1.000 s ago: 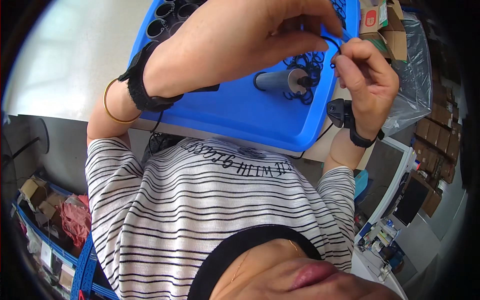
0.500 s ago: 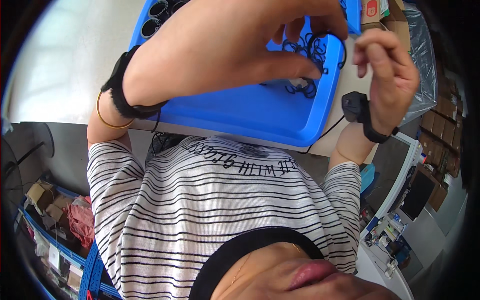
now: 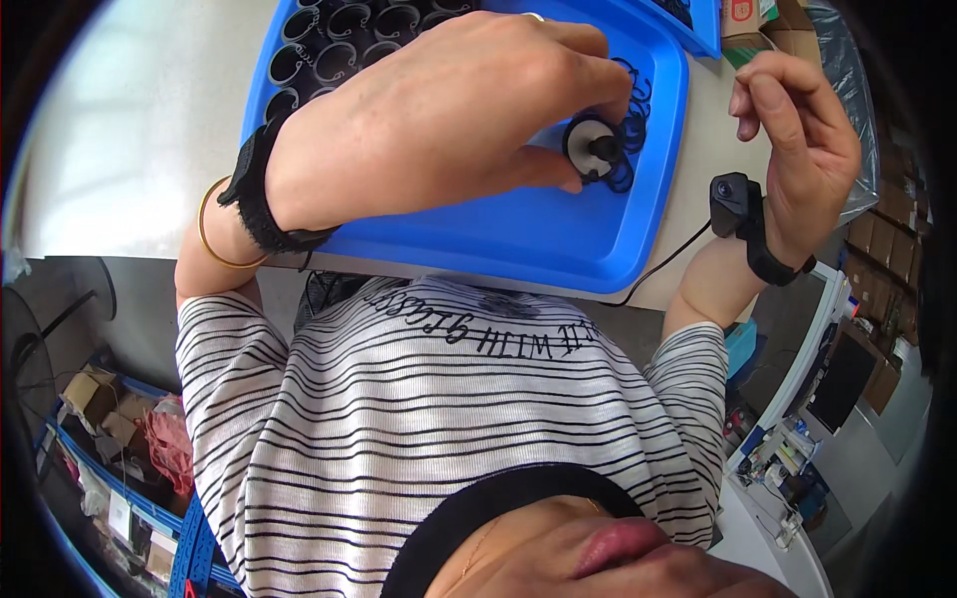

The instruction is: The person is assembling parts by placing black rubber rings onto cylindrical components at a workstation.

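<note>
My left hand [image 3: 459, 120] reaches across the blue tray [image 3: 478, 244], its thumb and fingers closed around a black ring [image 3: 569, 149]. This ring sits about a round grey piece [image 3: 590, 140] with a black knob [image 3: 603, 149] on top. Whether the ring fully encircles the grey piece is hidden by my fingers. Loose black open rings [image 3: 635, 110] lie beside it in the tray. My right hand [image 3: 802, 140] is raised off the tray's right side, fingers curled and tips together; anything between them is hidden.
Black cylinders with rings on their tops [image 3: 334, 60] stand in rows at the tray's far left. Behind on the right is another blue tray [image 3: 688, 25], with an open cardboard box [image 3: 788, 30] nearby. A cable [image 3: 663, 269] crosses the table edge.
My left hand has brought the black ring left and down to the round grey piece, uncovering more of the cylinders. My right hand has shifted slightly right.
</note>
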The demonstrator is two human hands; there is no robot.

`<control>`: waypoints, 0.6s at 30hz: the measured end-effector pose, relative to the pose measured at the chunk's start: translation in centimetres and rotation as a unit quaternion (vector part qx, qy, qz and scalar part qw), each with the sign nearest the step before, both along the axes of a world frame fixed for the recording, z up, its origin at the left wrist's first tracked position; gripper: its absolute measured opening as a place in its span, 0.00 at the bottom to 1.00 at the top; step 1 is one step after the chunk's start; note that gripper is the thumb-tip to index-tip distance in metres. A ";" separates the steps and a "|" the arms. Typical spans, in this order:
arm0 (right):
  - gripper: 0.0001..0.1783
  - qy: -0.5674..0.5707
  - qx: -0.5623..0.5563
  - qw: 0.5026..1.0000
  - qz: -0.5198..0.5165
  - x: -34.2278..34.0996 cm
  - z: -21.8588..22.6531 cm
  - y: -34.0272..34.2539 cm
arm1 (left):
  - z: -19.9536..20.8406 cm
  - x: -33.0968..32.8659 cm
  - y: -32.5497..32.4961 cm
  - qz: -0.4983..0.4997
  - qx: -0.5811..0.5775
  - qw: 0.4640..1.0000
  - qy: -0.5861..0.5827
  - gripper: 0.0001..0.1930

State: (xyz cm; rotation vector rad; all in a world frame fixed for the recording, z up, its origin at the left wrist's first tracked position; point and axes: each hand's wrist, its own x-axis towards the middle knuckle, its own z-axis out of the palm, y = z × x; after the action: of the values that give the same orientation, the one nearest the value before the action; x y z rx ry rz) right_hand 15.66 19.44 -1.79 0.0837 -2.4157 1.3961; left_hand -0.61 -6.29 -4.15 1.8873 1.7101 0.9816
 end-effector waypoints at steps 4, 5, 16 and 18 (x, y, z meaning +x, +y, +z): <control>0.09 -0.032 0.018 0.999 -0.011 -1.1 -0.4 0.4 | -0.1 0.0 0.0 -0.005 -0.004 1.000 0.000 0.23; 0.09 -0.047 0.020 0.998 -0.023 -1.6 -0.7 0.4 | 0.0 0.0 0.0 -0.006 -0.008 1.000 0.000 0.23; 0.06 -0.200 0.053 0.972 -0.109 -4.7 -3.2 1.8 | -0.3 -0.2 0.4 0.001 -0.017 0.999 -0.031 0.21; 0.12 -0.239 0.123 0.963 -0.025 -4.8 -3.8 2.7 | -0.3 -0.3 0.5 -0.001 -0.001 1.000 -0.028 0.21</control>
State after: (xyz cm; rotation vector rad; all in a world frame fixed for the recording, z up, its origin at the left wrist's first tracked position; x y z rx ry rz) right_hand 10.90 22.17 -5.63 -0.2848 -2.9539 1.1900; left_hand -0.92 -5.83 -4.48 1.8410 1.6766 1.0217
